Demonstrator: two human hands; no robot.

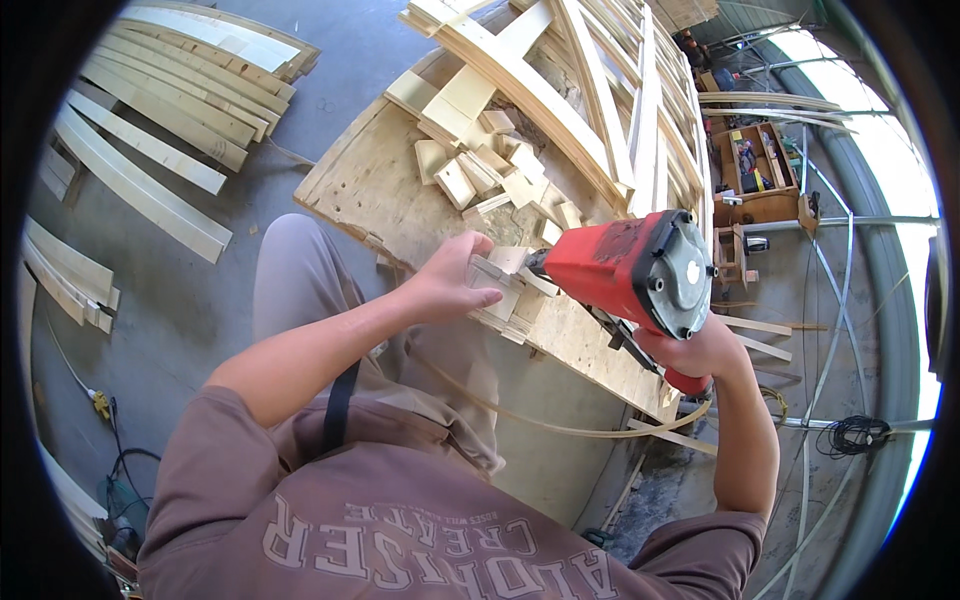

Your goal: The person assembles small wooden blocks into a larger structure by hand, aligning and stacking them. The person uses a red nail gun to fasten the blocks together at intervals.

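Note:
My right hand (pixel 690 350) is wrapped round the handle of a red and black pneumatic nail gun (pixel 615 265). Its nose points left, at or close to a small pale wooden block (pixel 512 262) near the front edge of the plywood bench top (pixel 345 190). My left hand (pixel 455 277) grips a short wooden piece (pixel 492 290) at that edge, thumb on the near side and fingers beyond. From the gun's handle a tan air hose (pixel 560 430) curves down and left across my lap. The nose tip's exact contact is partly hidden.
Loose wood blocks (pixel 480 170) are heaped on the bench behind my hands. Long timber frames (pixel 590 90) lie beyond. Stacked boards (pixel 180 85) rest on the floor at left. A wooden tool box (pixel 755 165) stands far right, and a coiled black cable (pixel 852 436) lies below it.

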